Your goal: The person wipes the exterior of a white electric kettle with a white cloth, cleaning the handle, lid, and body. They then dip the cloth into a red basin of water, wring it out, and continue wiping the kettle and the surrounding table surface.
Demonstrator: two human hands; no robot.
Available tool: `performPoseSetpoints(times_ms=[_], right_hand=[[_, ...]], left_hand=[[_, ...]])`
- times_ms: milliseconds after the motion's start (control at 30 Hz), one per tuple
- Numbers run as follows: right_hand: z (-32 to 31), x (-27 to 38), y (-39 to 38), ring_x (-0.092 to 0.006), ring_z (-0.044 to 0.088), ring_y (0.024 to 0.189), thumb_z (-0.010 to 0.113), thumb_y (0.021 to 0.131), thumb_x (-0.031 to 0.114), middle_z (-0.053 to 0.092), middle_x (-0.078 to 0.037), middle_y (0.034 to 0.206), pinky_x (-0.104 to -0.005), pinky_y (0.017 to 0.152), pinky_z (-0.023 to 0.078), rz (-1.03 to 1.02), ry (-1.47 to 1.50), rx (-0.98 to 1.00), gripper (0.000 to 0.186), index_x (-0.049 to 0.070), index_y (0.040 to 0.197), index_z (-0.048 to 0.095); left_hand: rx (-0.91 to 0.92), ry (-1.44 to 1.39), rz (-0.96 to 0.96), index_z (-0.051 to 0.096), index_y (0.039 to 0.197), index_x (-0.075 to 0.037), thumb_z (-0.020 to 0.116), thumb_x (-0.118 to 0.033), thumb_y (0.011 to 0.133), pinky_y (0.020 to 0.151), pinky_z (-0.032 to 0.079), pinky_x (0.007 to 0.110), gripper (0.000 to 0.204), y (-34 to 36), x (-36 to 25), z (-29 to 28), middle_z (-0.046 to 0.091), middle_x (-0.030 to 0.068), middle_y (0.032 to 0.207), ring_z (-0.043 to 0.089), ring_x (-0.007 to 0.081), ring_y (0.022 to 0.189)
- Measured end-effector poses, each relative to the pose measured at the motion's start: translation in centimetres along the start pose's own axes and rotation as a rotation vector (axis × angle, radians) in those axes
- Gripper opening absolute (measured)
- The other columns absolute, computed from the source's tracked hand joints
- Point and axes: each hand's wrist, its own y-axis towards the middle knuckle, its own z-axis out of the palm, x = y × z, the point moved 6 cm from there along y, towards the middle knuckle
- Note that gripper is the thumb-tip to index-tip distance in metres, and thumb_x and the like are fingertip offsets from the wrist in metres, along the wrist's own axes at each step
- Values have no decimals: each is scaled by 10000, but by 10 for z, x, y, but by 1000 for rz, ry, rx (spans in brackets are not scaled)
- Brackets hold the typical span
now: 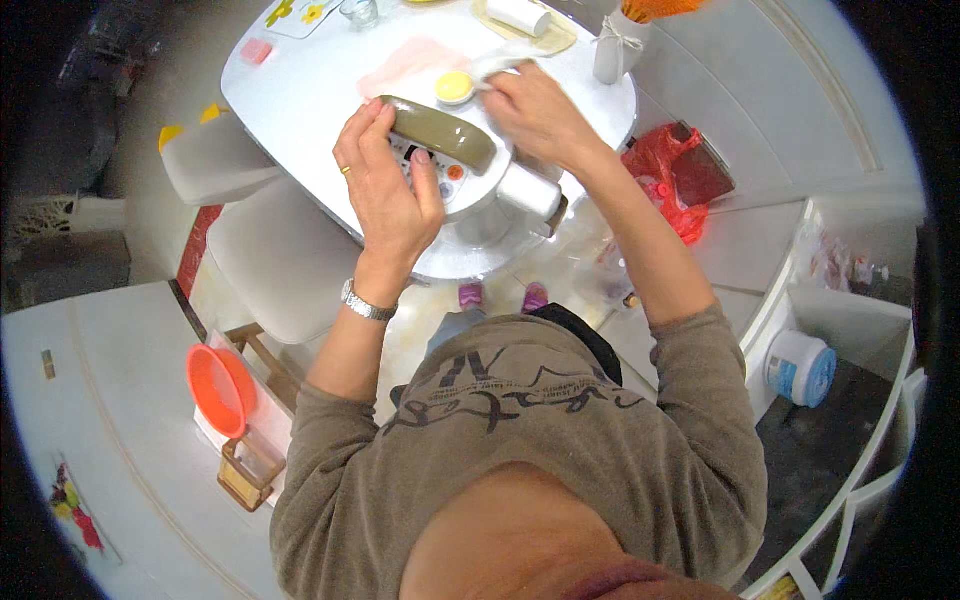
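Dark lettering runs across your brown shirt (520, 385) at lower centre, while the control panel (456, 188) has markings too small to read. Your left hand (388, 185) rests with fingers and thumb apart, fingers against the glossy olive-green handle (440, 132), and your right hand (535, 112) bends its fingers at a blurred whitish cloth (497, 62), its grip impossible to tell. At upper centre, the rounded white appliance (478, 215) stands upright on the white table (300, 110), its panel showing 1 orange button (455, 172).
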Motion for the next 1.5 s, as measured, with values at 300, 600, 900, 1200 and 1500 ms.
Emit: performPoseSetpoints(times_ms=[300, 600, 900, 1200, 1500], right_hand=[[-8, -20, -49, -207, 533, 872, 471, 828, 182, 572, -130, 848, -323, 768, 439, 129, 404, 296, 279, -36, 965, 578], [26, -42, -7, -121, 512, 604, 631, 707, 193, 565, -47, 649, -278, 570, 418, 342, 732, -18, 181, 26, 732, 567], [37, -48, 41, -70, 425, 590, 576, 752, 119, 496, 33, 647, -229, 537, 346, 419, 942, 219, 84, 63, 695, 549], [25, -43, 6, -58, 408, 593, 592, 735, 134, 480, 42, 645, -219, 536, 332, 364, 848, 289, 102, 82, 684, 521], [44, -55, 57, -102, 453, 656, 592, 702, 130, 528, 13, 672, -248, 586, 367, 372, 777, 321, 70, 61, 712, 585]], left_hand=[[29, 11, -34, 409, 1198, 59, 483, -26, 759, 1001, 280, 426, 453, 0, 2, 2, 421, 227, 1223, 376, 344, 1164], [32, 1, -113, 418, 1239, 36, 444, -41, 806, 996, 326, 383, 440, -6, 3, 5, 399, 195, 1273, 386, 289, 1168], [77, 38, -91, 397, 1225, 71, 441, 16, 737, 1001, 348, 405, 494, 3, -3, 10, 373, 226, 1257, 371, 342, 1186], [72, 38, -122, 396, 1223, 80, 428, 7, 735, 1009, 338, 409, 495, -1, -2, 7, 372, 230, 1255, 373, 345, 1183], [84, 45, -116, 398, 1224, 81, 439, -9, 741, 993, 356, 405, 492, 5, 7, 6, 361, 234, 1258, 374, 344, 1177]])
